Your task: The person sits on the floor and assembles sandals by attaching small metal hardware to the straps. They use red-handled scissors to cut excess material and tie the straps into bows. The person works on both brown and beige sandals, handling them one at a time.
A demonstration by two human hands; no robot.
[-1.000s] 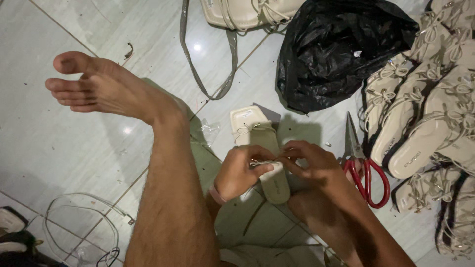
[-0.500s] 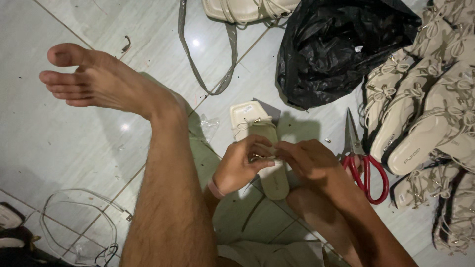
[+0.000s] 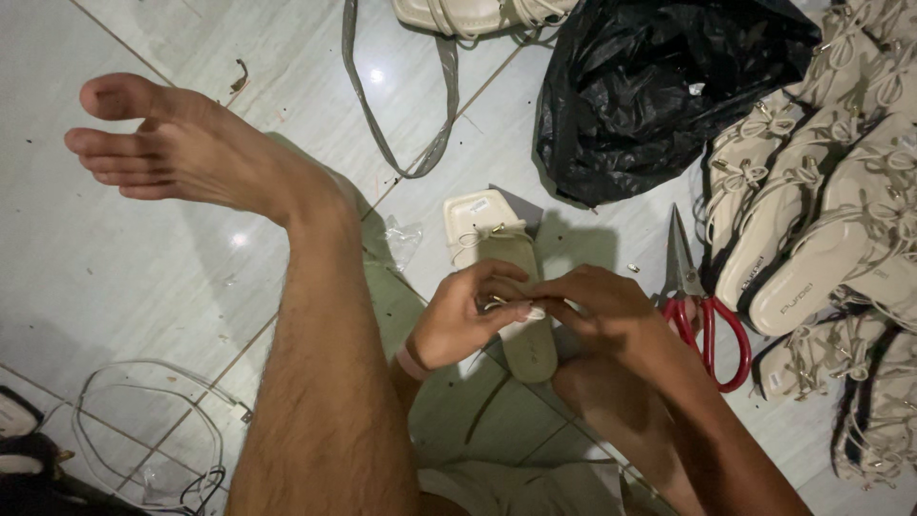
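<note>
A cream strappy sandal [image 3: 503, 277] with an olive-coloured sole lies on the tiled floor between my legs. My left hand [image 3: 463, 320] and my right hand [image 3: 597, 311] meet over its middle. Both hands pinch the thin strap with a small metal piece at their fingertips. The sandal's toe end points away from me and its heel end shows below my fingers. My bare left leg and foot [image 3: 181, 153] stretch across the floor on the left.
Red-handled scissors [image 3: 697, 306] lie just right of my right hand. A black plastic bag [image 3: 659, 86] sits behind them. Several cream sandals [image 3: 821, 220] are piled at the right. A grey strap [image 3: 382, 105] and another sandal [image 3: 478, 14] lie at the top. White cable [image 3: 143, 430] coils at the lower left.
My hands have shifted slightly along the sandal's strap and my fingers have closed in tighter on it. The sandal stays in place.
</note>
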